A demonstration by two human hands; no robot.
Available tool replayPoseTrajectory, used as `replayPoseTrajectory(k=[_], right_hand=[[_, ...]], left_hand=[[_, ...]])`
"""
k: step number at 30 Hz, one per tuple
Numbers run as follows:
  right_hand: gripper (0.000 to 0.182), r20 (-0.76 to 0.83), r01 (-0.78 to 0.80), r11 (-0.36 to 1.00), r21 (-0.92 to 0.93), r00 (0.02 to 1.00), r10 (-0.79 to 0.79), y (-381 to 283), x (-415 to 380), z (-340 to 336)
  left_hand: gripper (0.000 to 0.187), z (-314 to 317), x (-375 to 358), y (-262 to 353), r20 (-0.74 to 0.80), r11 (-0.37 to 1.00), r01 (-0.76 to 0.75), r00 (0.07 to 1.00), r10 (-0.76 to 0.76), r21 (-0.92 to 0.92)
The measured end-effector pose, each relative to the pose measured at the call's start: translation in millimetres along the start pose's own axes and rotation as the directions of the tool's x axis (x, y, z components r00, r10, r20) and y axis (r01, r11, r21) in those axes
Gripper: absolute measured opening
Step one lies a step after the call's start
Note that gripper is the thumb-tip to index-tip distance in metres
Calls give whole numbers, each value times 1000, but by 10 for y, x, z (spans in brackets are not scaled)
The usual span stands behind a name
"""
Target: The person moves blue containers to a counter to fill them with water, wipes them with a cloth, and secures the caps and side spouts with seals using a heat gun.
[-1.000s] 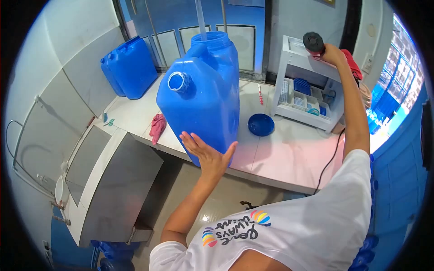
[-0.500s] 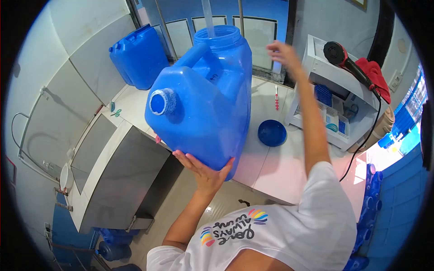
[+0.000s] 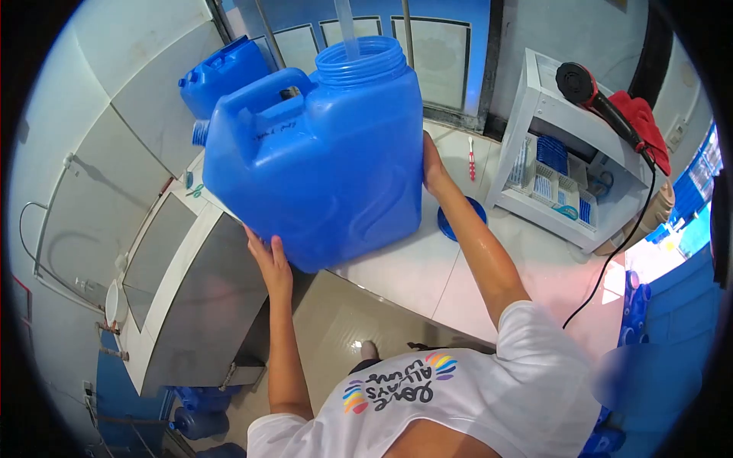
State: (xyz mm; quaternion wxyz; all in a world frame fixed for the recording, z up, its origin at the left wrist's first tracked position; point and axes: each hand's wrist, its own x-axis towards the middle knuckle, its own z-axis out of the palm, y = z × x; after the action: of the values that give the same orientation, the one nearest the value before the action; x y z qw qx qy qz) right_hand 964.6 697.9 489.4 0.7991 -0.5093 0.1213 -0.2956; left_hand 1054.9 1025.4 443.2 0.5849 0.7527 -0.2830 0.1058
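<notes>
A large blue jug [image 3: 328,164] stands tilted over the white tiled counter [image 3: 466,267], its wide threaded mouth open at the top. A clear tube [image 3: 347,27] reaches down into that mouth. My left hand [image 3: 269,263] holds the jug's lower left corner, thumb and fingers against its underside. At the jug's right side, my right hand [image 3: 434,164] presses on the wall, its fingertips partly hidden behind it. A round blue lid [image 3: 475,210] lies on the counter, partly covered by my right forearm.
Behind on the left stands another blue jug [image 3: 221,75]. A toothbrush [image 3: 471,159] lies near a white shelf unit [image 3: 527,114] with small baskets. On top are a black-and-red heat gun [image 3: 599,103] and a red cloth [image 3: 641,126]. Scissors [image 3: 196,191] lie at the left.
The jug has turned, so its small spout now points left. My right hand has come down from the air onto its right side, and my left hand has shifted left.
</notes>
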Motion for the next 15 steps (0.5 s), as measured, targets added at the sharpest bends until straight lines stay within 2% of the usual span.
replayPoseTrajectory(k=[1, 3, 5, 6, 7, 8, 10, 12, 14, 15], right_hand=[[56, -23, 150, 988, 25, 988, -150, 82, -35, 45], [57, -62, 142, 989, 35, 988, -140, 134, -121, 175], [58, -106, 142, 988, 52, 985, -136, 248, -144, 317], [58, -186, 243, 967, -83, 949, -254, 385, -113, 338], [59, -246, 323, 919, -225, 894, -374, 482, -110, 377], [59, -253, 332, 915, -229, 887, -385, 429, -210, 505], [60, -412, 214, 823, -526, 782, -467, 218, -477, 843], [62, -434, 199, 789, -582, 744, -508, 435, -356, 875], [65, -459, 166, 754, -636, 704, -542, 578, -307, 938], [67, -463, 154, 752, -641, 703, -539, 577, -334, 1014]], left_hand=[[77, 18, 156, -72, 9, 1000, -19, 1000, 19, -21], [75, 102, 463, -216, 28, 998, -44, 999, 45, -45], [74, 202, 820, -359, 103, 954, 147, 987, -124, -262], [74, 277, 1010, -474, 116, 953, 146, 986, -119, -265], [71, 365, 1208, -614, 188, 913, 174, 976, -111, -368], [70, 474, 1419, -717, 254, 862, 203, 963, -89, -465], [69, 722, 1808, -863, 269, 859, 181, 962, -52, -479], [69, 938, 2085, -939, 299, 855, 176, 954, -26, -488], [68, 1116, 2306, -989, 379, 801, 159, 921, 91, -577], [66, 1200, 2395, -994, 389, 807, 190, 920, 54, -559]])
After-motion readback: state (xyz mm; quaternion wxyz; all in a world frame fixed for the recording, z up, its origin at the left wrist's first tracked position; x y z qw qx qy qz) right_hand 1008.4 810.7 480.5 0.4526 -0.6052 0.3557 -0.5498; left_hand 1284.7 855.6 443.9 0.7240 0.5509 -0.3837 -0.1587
